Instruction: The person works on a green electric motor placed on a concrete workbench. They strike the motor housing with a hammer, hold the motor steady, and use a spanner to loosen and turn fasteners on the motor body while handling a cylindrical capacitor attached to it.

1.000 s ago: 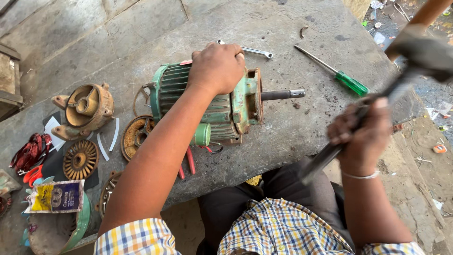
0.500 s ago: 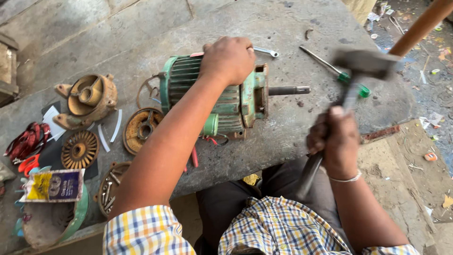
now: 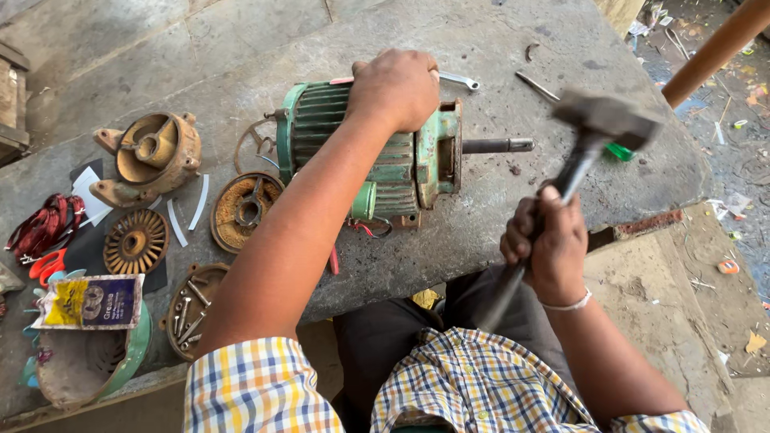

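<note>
Head view shows the left hand (image 3: 395,88) pressing flat on the green motor (image 3: 377,156) lying on the tabletop (image 3: 481,240) while the right hand's (image 3: 545,244) grip closes round a raised hammer (image 3: 597,120); striking looks underway, needing aim at the shaft (image 3: 497,145).

Left hand (image 3: 395,87) on motor (image 3: 377,156), hammer (image 3: 597,128) in right hand (image 3: 545,244)

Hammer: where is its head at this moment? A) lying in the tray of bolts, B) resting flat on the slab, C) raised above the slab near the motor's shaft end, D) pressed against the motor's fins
C: the right hand holds the hammer lifted, its head blurred in the air just right of the shaft, while the left hand rests on the motor.
</note>
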A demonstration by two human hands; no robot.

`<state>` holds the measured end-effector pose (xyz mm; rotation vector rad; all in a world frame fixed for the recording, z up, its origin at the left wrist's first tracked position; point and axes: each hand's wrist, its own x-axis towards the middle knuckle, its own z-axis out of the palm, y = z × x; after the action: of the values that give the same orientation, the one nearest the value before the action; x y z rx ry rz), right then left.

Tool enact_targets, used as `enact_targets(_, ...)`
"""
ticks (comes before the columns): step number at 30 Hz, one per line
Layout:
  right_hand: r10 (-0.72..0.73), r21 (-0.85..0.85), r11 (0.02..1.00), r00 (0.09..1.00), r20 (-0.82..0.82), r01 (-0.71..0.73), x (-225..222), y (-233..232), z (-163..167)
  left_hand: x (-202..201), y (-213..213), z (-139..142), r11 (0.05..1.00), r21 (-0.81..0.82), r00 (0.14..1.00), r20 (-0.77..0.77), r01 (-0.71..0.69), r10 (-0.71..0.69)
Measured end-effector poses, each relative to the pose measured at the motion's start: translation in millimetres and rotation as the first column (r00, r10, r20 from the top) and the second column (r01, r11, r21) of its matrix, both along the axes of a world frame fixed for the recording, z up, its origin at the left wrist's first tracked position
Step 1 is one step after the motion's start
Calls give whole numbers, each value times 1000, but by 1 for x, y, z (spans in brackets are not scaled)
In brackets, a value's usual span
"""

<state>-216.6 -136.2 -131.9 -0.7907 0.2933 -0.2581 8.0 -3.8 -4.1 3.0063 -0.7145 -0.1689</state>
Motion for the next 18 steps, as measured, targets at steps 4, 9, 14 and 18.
enact_targets(4, 253, 69, 966, 966, -58, -249, 9, 23, -6, 1, -1, 2, 999, 45, 999, 39, 0, -2)
enact_targets(9, 269, -14, 963, 961, -57, -270, 4, 8, 0, 1, 1, -1, 1000, -14, 1000, 28, -6, 6)
enact_targets(14, -104, 143, 985, 994, 17, 100, -5, 1, 9, 2, 1, -5, 1000, -9, 999, 33, 6, -6)
enact_targets(18, 191, 68, 980, 977, -90, -185, 2, 17, 8, 1, 1, -4, 1000, 26, 998, 63, 2, -4)
